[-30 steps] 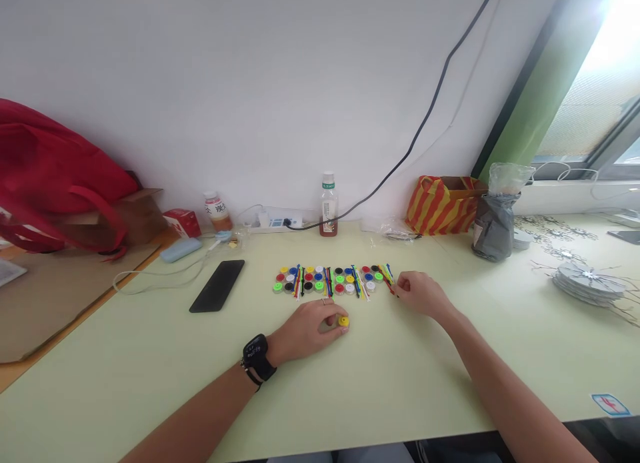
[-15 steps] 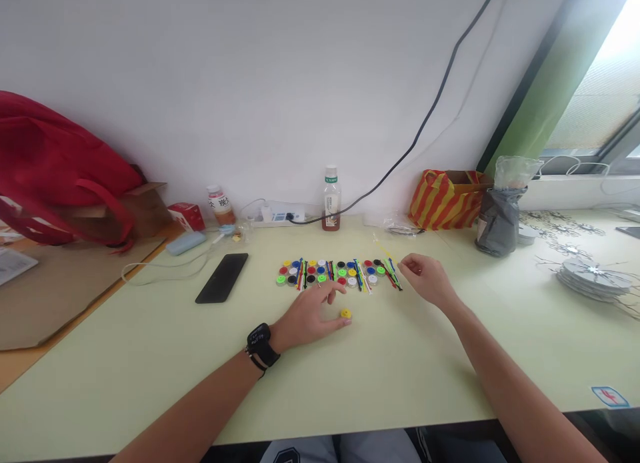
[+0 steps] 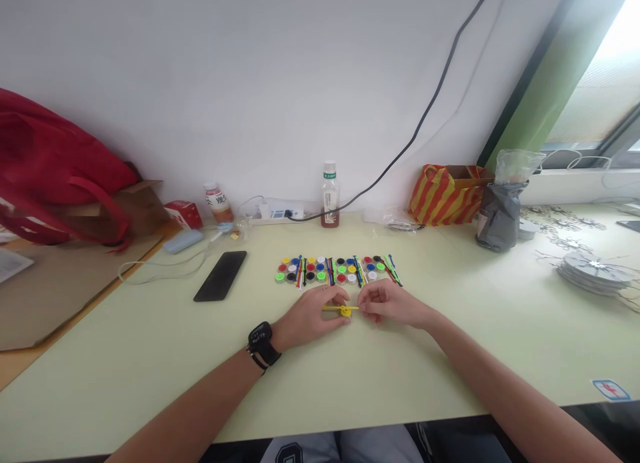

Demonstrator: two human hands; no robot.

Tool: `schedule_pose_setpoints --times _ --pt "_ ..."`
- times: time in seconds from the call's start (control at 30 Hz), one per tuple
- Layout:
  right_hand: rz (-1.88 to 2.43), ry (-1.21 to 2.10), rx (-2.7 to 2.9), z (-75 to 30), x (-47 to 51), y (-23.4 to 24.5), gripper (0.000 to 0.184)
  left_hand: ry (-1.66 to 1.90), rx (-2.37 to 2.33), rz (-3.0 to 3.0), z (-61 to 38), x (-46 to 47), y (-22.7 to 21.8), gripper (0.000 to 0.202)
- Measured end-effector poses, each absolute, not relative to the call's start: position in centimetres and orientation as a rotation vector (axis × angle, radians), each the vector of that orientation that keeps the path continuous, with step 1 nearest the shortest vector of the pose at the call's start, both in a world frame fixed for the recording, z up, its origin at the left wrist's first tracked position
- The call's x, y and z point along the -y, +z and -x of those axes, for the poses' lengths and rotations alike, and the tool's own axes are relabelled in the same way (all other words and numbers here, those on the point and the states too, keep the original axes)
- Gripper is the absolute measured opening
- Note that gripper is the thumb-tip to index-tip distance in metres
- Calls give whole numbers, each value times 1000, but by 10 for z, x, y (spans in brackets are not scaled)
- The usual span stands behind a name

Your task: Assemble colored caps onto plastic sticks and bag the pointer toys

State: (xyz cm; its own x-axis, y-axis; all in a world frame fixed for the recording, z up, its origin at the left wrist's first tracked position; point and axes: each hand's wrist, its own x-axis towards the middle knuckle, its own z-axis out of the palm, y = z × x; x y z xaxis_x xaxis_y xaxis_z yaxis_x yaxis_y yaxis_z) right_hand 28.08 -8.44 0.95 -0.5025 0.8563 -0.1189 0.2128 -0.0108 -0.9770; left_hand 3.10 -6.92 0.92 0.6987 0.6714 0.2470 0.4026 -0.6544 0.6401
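Between the thumb and fingers of my left hand (image 3: 317,313) sits a small yellow disc (image 3: 346,312), low over the table. My right hand (image 3: 393,304) pinches one end of a thin yellow stick (image 3: 353,308), which lies across the disc's top and reaches toward my left fingers. Whether the stick is fixed to the disc I cannot tell. Just beyond my hands are rows of small round pieces (image 3: 311,268) in several colours, with bundles of thin coloured sticks (image 3: 331,271) between them.
A black phone (image 3: 221,276) lies to the left. Along the wall stand a drink bottle (image 3: 331,199), a power strip (image 3: 280,213) and a striped bag (image 3: 445,195). On the right are a grey bag (image 3: 500,216) and stacked white discs (image 3: 595,273). A cable (image 3: 420,126) hangs across the wall.
My right hand has come left and nearer from the far right stick bundle, bringing the yellow stick over the disc. My left fingers have closed in around the disc.
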Motion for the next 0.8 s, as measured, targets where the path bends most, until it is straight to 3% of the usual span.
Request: schedule_pose_setpoints --times 0.2,0.8 --pt "1151 1512 1695 -284 84 12 9 684 -851 -2358 -33 69 9 14" --pt "1244 1446 1741 -284 85 14 7 684 -941 -2472 -35 66 4 8"
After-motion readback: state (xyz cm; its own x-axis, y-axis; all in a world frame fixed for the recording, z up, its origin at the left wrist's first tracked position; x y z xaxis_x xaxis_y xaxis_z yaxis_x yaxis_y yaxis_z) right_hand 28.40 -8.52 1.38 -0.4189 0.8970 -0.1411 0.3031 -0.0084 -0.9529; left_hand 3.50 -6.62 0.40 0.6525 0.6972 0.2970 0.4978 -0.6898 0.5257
